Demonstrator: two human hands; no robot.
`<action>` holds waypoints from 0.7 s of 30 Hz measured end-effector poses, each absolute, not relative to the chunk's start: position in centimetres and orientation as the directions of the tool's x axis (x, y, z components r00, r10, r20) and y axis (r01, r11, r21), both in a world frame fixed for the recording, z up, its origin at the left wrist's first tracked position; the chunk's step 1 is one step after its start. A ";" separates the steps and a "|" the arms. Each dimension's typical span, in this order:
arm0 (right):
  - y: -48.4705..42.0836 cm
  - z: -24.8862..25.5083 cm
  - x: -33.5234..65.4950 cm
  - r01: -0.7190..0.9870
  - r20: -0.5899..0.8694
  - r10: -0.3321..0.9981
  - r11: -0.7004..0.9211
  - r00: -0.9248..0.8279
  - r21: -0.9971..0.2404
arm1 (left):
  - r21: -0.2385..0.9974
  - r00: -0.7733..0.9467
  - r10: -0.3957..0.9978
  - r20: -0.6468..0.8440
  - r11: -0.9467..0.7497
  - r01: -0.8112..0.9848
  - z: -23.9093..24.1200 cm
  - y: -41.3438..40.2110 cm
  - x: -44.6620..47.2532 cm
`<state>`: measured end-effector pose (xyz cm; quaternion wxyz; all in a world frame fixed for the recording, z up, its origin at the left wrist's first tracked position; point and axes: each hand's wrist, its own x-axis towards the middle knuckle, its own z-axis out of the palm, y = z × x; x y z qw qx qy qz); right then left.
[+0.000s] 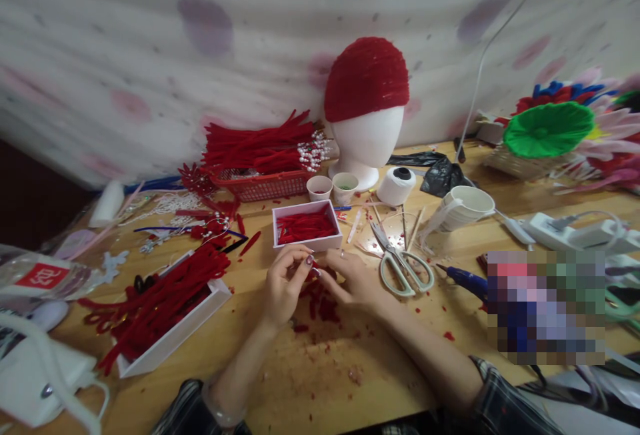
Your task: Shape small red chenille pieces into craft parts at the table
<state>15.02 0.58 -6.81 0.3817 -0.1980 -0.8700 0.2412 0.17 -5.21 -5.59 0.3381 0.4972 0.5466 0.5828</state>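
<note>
Over the middle of the wooden table, my left hand (pixel 286 283) pinches with thumb and index finger. My right hand (pixel 354 280) meets it fingertip to fingertip, its fingers also closed. A bit of red shows between the fingertips, too small to name. Below the hands lie loose red fuzzy scraps (pixel 325 305). Just beyond them stands a white box (pixel 313 243) holding red fuzzy pieces (pixel 306 223). To the right of my right hand, scissors (pixel 406 273) with pale handles rest on the table, blades slightly apart.
Red fuzzy strips (pixel 175 295) overfill a white tray (pixel 175 340) at left. Behind are a red basket (pixel 267 187), two small cups (pixel 319 188), a thread spool (pixel 397 188) and a foam head (pixel 370 138) in a red cap. A white cup (pixel 465 211), blue-handled tool (pixel 465 280) and power strip (pixel 555 229) lie right.
</note>
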 end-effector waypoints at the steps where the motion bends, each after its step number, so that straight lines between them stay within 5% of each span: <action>1: 0.5 -6.6 15.0 0.138 0.518 0.564 0.751 -0.643 -0.646 | 0.974 -0.282 0.937 0.207 -0.170 0.150 -5.6 -5.2 0.1; 5: 0.1 -6.0 14.8 0.072 0.455 0.641 0.623 -0.619 -0.779 | 0.970 -0.292 0.932 0.215 -0.169 0.175 -5.6 -5.1 -0.1; 14: 0.0 -6.7 14.4 0.056 0.532 0.622 0.679 -0.575 -0.732 | 0.997 -0.235 0.970 0.056 -0.068 -0.043 -6.1 -5.2 0.1; 21: -0.1 -7.0 14.5 0.056 0.540 0.648 0.666 -0.537 -0.744 | 0.996 -0.269 0.959 0.086 -0.087 0.007 -5.8 -5.3 0.2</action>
